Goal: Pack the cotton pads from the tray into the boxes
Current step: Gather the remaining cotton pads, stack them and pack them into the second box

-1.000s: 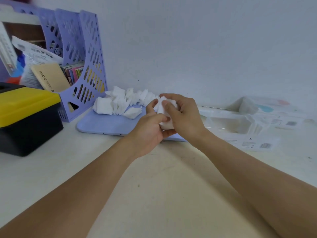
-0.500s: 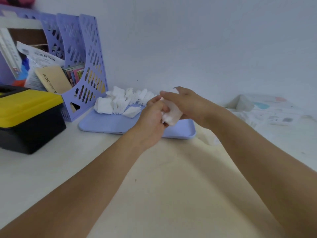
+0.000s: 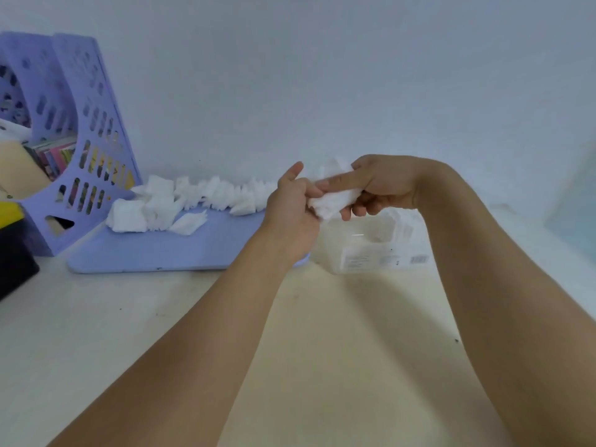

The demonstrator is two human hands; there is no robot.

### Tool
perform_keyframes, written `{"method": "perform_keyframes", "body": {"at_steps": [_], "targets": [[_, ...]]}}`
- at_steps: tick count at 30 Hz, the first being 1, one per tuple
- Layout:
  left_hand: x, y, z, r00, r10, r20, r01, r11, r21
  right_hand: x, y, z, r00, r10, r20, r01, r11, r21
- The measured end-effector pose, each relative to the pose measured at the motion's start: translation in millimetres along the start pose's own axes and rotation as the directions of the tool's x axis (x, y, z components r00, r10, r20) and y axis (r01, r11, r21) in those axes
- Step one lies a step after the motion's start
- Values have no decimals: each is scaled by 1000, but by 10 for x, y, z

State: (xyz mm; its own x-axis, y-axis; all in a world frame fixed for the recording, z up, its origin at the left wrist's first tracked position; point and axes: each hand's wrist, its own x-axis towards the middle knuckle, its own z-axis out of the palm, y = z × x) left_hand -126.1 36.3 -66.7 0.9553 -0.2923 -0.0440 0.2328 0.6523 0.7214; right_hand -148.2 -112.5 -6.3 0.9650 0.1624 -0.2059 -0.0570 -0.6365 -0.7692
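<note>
Left hand [image 3: 292, 209]: fingers curled, pinching held stack's left end
Right hand [image 3: 379, 187]: clamped round stack of cotton pads [image 3: 335, 200] (held above clear box)
Clear box [image 3: 371, 250]: 5 o'clock below hands, beside tray
Tray [image 3: 167, 250]: 9 o'clock, loose pads [image 3: 193, 201] along far edge
File rack [image 3: 74, 143]: 10 o'clock, far left

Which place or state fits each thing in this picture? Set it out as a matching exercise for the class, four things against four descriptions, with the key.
Things
1. stack of cotton pads
2. lilac tray
3. clear plastic box
4. lilac file rack

Descriptions
A. stands at the far left, by the wall
B. gripped by both hands, right hand and left hand
C. lies flat with loose pads along its far edge
D. sits on the table below the hands, right of the tray

Pairs: 1-B, 2-C, 3-D, 4-A
</note>
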Motion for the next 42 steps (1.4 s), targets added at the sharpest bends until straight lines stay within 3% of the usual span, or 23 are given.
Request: {"method": "perform_keyframes", "body": {"at_steps": [2,3,4,6,10,15,18,24,29,32,34,36,38,42], "targets": [[4,-159,-57,993,93,76,-109,964,241,-23,118,-103,991,107,-77,-111,993,-41],[0,-205,-130,975,171,142,-217,874,434,-10,166,-130,979,163,-124,-173,982,-76],[27,-273,-202,944,239,226,-329,729,600,5,221,-170,959,219,-179,-243,963,-120],[60,-360,-374,879,296,374,-473,440,763,53,281,-180,916,301,-267,-361,906,-219],[108,-483,-617,845,217,489,-527,189,828,144,340,-44,881,312,-355,-441,814,-378],[138,-489,-661,790,213,575,-597,54,801,256,417,76,843,329,-426,-506,753,-420],[137,-497,-651,775,199,599,-615,20,789,295,441,105,815,308,-491,-533,731,-426],[119,-502,-621,797,199,571,-593,72,802,291,518,115,733,215,-646,-571,711,-411],[141,-477,-637,808,195,555,-578,87,811,263,421,12,795,213,-568,-470,809,-353],[131,-460,-637,816,197,543,-568,97,817,242,304,-40,866,41,-499,-256,893,-370],[126,-460,-637,818,203,539,-564,98,820,214,204,-10,922,-83,-378,-59,935,-350],[127,-466,-643,816,206,540,-568,114,815,186,124,66,968,-117,-223,31,935,-354],[127,-465,-648,819,208,535,-565,128,815,224,114,135,990,-54,-133,-6,911,-413],[123,-454,-647,827,213,519,-551,131,824,387,256,179,972,18,-234,-135,858,-495]]}}
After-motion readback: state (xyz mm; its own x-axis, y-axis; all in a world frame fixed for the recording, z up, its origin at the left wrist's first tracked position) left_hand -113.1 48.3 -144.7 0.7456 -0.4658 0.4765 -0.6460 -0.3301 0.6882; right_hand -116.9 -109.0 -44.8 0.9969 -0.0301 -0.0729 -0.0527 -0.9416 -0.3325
